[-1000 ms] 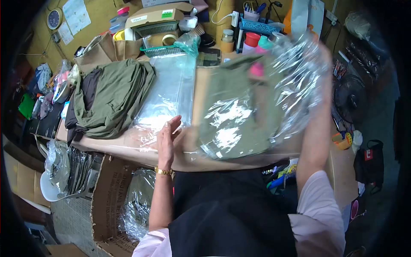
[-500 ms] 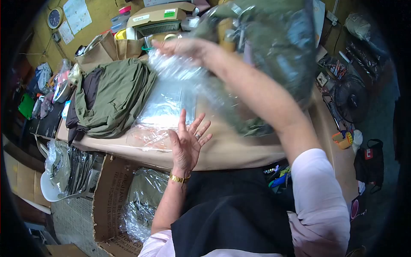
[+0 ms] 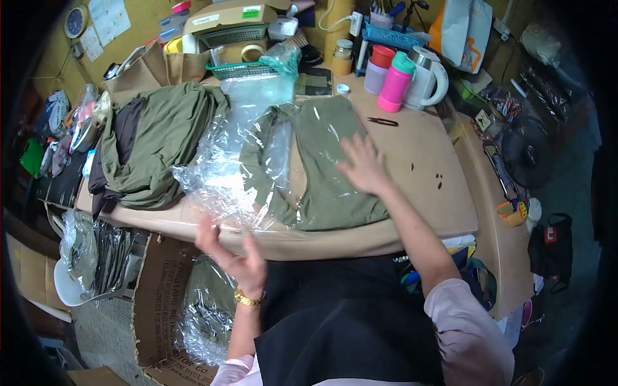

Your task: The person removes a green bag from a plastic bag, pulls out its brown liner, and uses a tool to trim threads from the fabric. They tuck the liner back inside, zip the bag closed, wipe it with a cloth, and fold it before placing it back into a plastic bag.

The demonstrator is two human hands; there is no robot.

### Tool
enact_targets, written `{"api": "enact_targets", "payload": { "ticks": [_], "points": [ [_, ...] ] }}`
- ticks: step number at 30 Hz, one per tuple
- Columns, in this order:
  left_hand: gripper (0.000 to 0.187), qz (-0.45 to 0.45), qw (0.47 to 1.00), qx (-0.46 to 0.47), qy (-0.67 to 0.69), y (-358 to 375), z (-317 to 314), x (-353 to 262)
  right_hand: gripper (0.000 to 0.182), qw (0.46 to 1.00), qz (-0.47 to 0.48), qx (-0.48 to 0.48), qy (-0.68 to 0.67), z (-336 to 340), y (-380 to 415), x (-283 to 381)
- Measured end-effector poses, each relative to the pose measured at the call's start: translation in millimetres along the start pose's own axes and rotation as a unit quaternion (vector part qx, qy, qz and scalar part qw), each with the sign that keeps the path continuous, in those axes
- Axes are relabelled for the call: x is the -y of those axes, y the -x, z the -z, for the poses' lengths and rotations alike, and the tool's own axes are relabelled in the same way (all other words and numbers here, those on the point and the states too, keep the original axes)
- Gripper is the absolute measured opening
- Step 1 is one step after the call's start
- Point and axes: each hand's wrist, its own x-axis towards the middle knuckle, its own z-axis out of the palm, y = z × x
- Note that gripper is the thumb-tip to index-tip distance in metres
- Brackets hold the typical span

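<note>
An olive-green garment (image 3: 328,186), partly covered by clear plastic, lies on the table in front of me. My right hand (image 3: 362,164) rests on or just above its right part, fingers spread and holding nothing. The crinkled clear plastic bag (image 3: 215,161) runs out to the garment's left. Below that plastic, at the table's front edge, my left hand (image 3: 235,254) is raised with fingers apart and nothing in it; it is slightly blurred. A pile of folded olive-green garments (image 3: 158,145) sits further left.
A cardboard box (image 3: 151,302) with plastic-wrapped garments stands below the table's front left. Small scissors (image 3: 383,121), a pink bottle (image 3: 396,83) and a metal jug (image 3: 425,77) are at the back right. Green baskets (image 3: 241,69) stand behind; a black fan (image 3: 524,151) is at right.
The bagged garment, held up and blurred before, now lies flat on the table. My right hand has come down from the upper left onto its right side. My left hand has moved left and lower.
</note>
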Motion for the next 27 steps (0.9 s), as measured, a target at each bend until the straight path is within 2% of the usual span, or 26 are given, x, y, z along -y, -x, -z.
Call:
{"api": "enact_targets", "payload": {
  "ticks": [1,2,3,4,5,6,8,9,10,12,13,14,15,16,17,18,20,21,22,25,26,27],
  "points": [
    [0.059,-0.087,0.994,0.07,-0.01,-4.0,-5.1,-15.4,0.057,0.994,-0.023,0.089,0.052,-9.0,19.4,2.5],
    [0.054,-0.116,0.97,0.214,-0.016,-13.3,-16.2,-32.4,0.057,0.994,-0.031,0.095,0.052,-10.2,21.3,-3.7],
    [0.049,-0.146,0.926,0.349,-0.02,-24.2,-34.1,-44.7,0.058,0.989,-0.036,0.135,-0.042,-8.2,9.0,-14.4],
    [0.049,-0.167,0.897,0.392,-0.119,-22.8,-51.2,-46.3,0.06,0.974,-0.045,0.176,-0.136,-5.9,3.7,-24.3],
    [0.051,-0.145,0.888,0.402,-0.167,-20.9,-67.4,-32.4,0.06,0.972,-0.039,0.108,-0.207,3.6,4.0,-30.5],
    [0.053,-0.125,0.879,0.408,-0.214,-16.4,-81.6,-13.7,0.06,0.972,-0.045,0.108,-0.205,19.7,13.6,-25.4],
    [0.062,-0.083,0.863,0.397,-0.301,-10.6,-90.8,16.3,0.06,0.996,0.07,0.036,-0.049,50.9,45.5,-2.6],
    [0.068,-0.05,0.84,0.431,-0.327,-4.9,-91.7,32.0,0.059,0.987,0.103,0.122,0.015,53.5,70.8,5.5],
    [0.07,-0.07,0.847,0.429,-0.305,-5.8,-88.1,32.7,0.059,0.987,0.097,0.124,0.012,50.7,83.8,-0.5],
    [0.07,-0.065,0.838,0.454,-0.297,-3.5,-80.7,22.3,0.062,0.969,0.094,0.222,-0.044,41.1,104.8,-28.2],
    [0.07,-0.065,0.836,0.458,-0.296,-3.8,-77.9,22.2,0.048,0.97,0.095,0.173,-0.142,40.4,103.3,-41.5],
    [0.069,-0.061,0.834,0.457,-0.301,-4.9,-74.2,24.2,0.048,0.97,0.091,0.174,-0.143,42.7,110.4,-52.7],
    [0.067,-0.057,0.835,0.453,-0.306,-8.2,-74.3,23.9,0.037,0.962,-0.009,0.076,-0.262,50.7,110.8,-60.4],
    [0.06,-0.098,0.861,0.401,-0.297,-11.2,-73.0,15.8,0.028,0.921,-0.109,-0.024,-0.372,60.8,109.3,-60.4],
    [0.058,-0.127,0.865,0.393,-0.285,-14.7,-72.7,5.4,0.016,0.95,-0.031,-0.098,-0.296,69.8,111.4,-55.8],
    [0.056,-0.156,0.867,0.386,-0.273,-16.5,-74.6,-6.4,0.016,0.95,-0.034,-0.098,-0.295,73.7,116.8,-48.8],
    [0.053,-0.158,0.886,0.406,-0.16,-11.0,-87.4,-31.7,0.021,0.96,0.071,-0.018,-0.269,76.6,128.9,-30.9],
    [0.055,-0.187,0.871,0.428,-0.153,-5.5,-97.3,-34.3,0.018,0.964,0.126,-0.015,-0.233,77.9,127.0,-19.3],
    [0.055,-0.187,0.871,0.428,-0.153,2.8,-103.6,-26.2,0.018,0.964,0.126,-0.015,-0.233,73.0,130.9,-21.3],
    [0.068,-0.186,0.814,0.488,-0.254,16.5,-109.7,-13.9,0.015,0.97,0.153,-0.019,-0.186,70.9,140.7,-25.7],
    [0.071,-0.141,0.8,0.532,-0.239,19.0,-102.0,-17.1,0.014,0.971,0.147,0.05,-0.182,81.0,143.9,-26.6],
    [0.072,-0.143,0.777,0.563,-0.243,18.9,-92.9,-27.8,0.013,0.967,0.139,0.119,-0.177,93.3,143.4,-23.6]
  ]
}}
